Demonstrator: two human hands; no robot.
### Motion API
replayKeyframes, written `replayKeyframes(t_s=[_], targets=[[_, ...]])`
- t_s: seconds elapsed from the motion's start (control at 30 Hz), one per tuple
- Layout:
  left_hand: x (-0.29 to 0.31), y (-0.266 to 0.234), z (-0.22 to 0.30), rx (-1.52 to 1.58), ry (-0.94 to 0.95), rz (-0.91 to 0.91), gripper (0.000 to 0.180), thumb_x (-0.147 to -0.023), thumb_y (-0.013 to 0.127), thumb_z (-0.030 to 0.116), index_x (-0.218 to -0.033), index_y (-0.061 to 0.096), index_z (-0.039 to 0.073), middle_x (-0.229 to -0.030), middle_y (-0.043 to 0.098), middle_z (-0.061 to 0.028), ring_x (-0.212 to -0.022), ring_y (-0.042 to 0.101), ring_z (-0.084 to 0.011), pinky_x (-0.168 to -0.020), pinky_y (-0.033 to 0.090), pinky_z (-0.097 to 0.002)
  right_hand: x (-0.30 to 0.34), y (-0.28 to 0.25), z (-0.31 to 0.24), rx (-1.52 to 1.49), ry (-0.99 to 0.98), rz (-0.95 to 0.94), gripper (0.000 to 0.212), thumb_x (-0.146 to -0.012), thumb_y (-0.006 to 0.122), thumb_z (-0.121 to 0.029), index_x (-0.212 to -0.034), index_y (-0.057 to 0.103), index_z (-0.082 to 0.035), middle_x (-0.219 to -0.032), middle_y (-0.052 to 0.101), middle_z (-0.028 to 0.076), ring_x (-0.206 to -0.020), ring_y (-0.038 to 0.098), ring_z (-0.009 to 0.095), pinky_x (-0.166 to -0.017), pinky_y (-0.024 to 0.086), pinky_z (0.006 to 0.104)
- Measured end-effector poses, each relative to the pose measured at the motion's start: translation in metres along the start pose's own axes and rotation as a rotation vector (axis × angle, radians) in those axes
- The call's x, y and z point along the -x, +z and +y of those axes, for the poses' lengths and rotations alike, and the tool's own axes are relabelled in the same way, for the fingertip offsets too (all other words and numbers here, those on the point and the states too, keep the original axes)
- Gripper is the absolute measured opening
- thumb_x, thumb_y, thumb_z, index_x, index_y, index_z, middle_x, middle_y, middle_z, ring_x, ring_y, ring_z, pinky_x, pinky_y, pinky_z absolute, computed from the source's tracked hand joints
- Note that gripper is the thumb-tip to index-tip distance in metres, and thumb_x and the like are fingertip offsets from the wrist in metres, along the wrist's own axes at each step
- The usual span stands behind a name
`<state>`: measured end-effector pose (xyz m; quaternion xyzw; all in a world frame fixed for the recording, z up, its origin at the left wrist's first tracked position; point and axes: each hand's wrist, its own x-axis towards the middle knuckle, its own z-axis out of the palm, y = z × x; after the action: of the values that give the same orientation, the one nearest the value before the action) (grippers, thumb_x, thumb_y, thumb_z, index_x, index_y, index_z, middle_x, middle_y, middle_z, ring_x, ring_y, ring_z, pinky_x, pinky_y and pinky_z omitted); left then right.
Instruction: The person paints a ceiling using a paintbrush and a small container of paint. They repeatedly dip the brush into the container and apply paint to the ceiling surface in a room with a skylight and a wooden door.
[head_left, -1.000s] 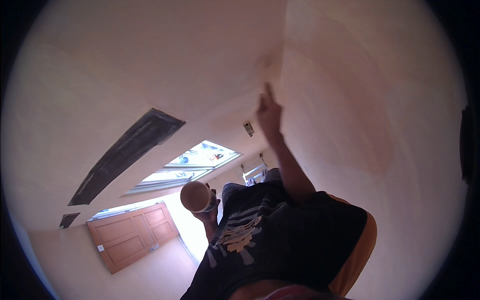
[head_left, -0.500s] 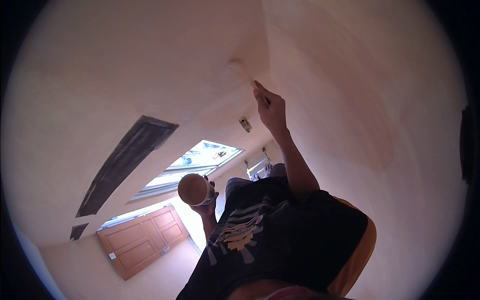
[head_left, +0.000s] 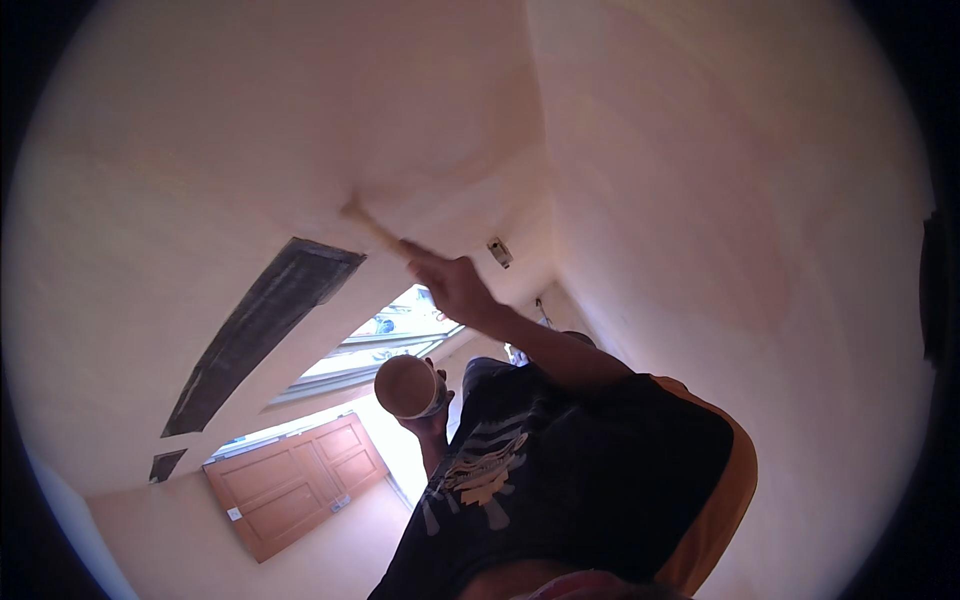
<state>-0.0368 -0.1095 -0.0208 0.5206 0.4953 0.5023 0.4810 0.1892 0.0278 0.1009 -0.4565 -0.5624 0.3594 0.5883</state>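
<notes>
My right hand [head_left: 460, 288] is closed round the handle of a slim paintbrush [head_left: 382, 233]. The brush reaches up and left, its tip against the pale pinkish plastered wall [head_left: 420, 120]; motion smears the tip a little. Lower down, my left hand [head_left: 436, 412] grips a round tub [head_left: 408, 388] from its right side, with its open mouth toward the view. The tub's inside looks pale pinkish-brown; how full it is, I cannot tell.
A long dark grey strip [head_left: 262, 335] and a small dark patch [head_left: 166, 465] mark the wall at left. A bright window [head_left: 385, 335] lies behind the tub. Below stands a brown panelled door [head_left: 300, 485]. A small fitting [head_left: 499, 252] sits near the corner with the right wall [head_left: 700, 220].
My right hand has swept the brush left and down across the wall, away from the corner. The tub in my left hand sits slightly further right and lower in the picture.
</notes>
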Motion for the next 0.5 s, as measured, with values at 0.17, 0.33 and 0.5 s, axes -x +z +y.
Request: replayKeyframes(t_s=[0.17,0.33,0.5], targets=[[0.004,0.0,-0.007,0.285,-0.07,0.051,0.082,-0.091,0.05,0.062,-0.149,0.027,0.009,-0.136,0.044,-0.0294,-0.116,0.054,-0.0466,-0.078,0.06,-0.0555,-0.039,-0.059,0.049,-0.037,0.229,-0.009,0.036,-0.106,0.043,-0.033,-0.086,0.052,-0.004,-0.061,0.047,-0.001,-0.055,0.048,0.009,-0.053,0.039,0.0274],[-0.006,-0.003,-0.006,0.545,-0.161,0.113,0.082,-0.092,0.046,0.063,-0.149,0.027,0.009,-0.135,0.046,-0.0293,-0.113,0.057,-0.0464,-0.079,0.06,-0.056,-0.022,-0.042,0.125,-0.098,0.33,0.144,0.04,-0.106,0.044,-0.035,-0.078,0.051,-0.006,-0.06,0.037,-0.006,-0.052,0.038,0.005,-0.05,0.033,0.0255],[0.003,-0.004,-0.001,0.758,-0.161,0.121,0.079,-0.093,0.048,0.059,-0.148,0.027,0.008,-0.134,0.047,-0.0288,-0.114,0.057,-0.0458,-0.082,0.06,-0.0545,-0.008,-0.048,0.081,0.021,0.199,0.096,0.048,-0.105,0.044,-0.039,-0.07,0.05,-0.007,-0.056,0.039,-0.005,-0.048,0.036,0.005,-0.046,0.031,0.0272]])
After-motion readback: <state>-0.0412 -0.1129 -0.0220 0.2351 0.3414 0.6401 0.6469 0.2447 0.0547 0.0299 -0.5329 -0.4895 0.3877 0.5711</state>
